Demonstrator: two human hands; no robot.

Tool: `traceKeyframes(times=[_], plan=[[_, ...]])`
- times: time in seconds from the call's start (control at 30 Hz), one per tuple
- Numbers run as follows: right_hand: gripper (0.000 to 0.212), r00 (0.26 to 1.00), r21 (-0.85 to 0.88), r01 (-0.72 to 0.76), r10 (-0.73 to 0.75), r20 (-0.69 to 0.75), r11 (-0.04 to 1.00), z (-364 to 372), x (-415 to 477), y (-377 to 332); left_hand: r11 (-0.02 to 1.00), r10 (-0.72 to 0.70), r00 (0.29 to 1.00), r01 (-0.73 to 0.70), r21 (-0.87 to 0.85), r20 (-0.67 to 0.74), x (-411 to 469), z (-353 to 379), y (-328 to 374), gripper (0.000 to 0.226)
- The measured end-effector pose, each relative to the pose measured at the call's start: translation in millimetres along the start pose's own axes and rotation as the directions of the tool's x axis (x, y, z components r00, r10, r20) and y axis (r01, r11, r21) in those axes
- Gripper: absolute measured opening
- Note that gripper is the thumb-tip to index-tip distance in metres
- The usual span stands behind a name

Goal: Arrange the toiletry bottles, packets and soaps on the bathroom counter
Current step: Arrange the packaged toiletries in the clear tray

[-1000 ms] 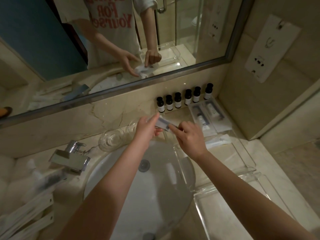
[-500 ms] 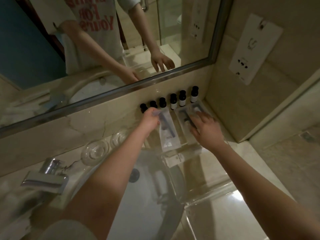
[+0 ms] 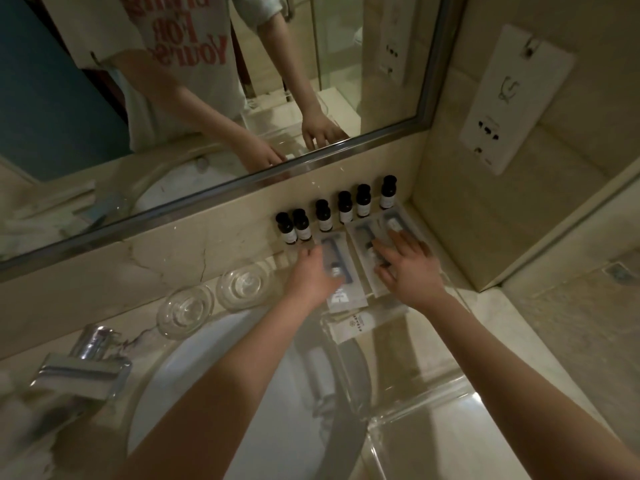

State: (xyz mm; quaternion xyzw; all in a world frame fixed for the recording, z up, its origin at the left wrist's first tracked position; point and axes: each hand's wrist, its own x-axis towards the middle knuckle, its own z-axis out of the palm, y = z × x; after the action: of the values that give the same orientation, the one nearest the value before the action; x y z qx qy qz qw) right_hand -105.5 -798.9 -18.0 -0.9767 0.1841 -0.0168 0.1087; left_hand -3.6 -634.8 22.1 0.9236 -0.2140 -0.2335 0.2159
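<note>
Several small dark bottles (image 3: 344, 206) with black caps stand in a row against the wall under the mirror. Three clear packets lie side by side in front of them. My left hand (image 3: 313, 277) rests flat on the left packet (image 3: 337, 268), fingers spread. My right hand (image 3: 407, 263) presses flat on the middle packet (image 3: 363, 237) and reaches the right packet (image 3: 398, 220). A white packet with a logo (image 3: 360, 323) lies nearer me, below the three.
Two clear glass dishes (image 3: 214, 296) sit left of the packets. A chrome tap (image 3: 86, 365) stands at the left above the white sink (image 3: 242, 393). A clear acrylic tray (image 3: 433, 410) lies at lower right. Blurred pale items fill the far left.
A second ago both hands held one packet above the sink. It now lies on the counter beside the other two, and both hands rest flat on the packets.
</note>
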Motion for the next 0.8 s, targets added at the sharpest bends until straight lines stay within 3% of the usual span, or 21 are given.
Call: traceKeyframes(times=[0.17, 0.43, 0.8], plan=[[0.054, 0.997, -0.001, -0.013, 0.013, 0.071, 1.000, 0, 1, 0, 0.981, 0.034, 0.983, -0.067, 0.181, 0.180, -15, 13, 3, 0.102], [0.052, 0.995, -0.004, -0.018, 0.019, 0.093, 1.000, -3, 1, -2, 0.995, 0.009, 0.996, -0.017, 0.094, 0.094, -12, 26, 19, 0.089], [0.033, 0.989, -0.037, 0.013, -0.018, -0.144, 0.999, -1, -5, -12, 0.986, 0.038, 0.993, -0.055, 0.159, 0.108, -8, 25, 13, 0.095]])
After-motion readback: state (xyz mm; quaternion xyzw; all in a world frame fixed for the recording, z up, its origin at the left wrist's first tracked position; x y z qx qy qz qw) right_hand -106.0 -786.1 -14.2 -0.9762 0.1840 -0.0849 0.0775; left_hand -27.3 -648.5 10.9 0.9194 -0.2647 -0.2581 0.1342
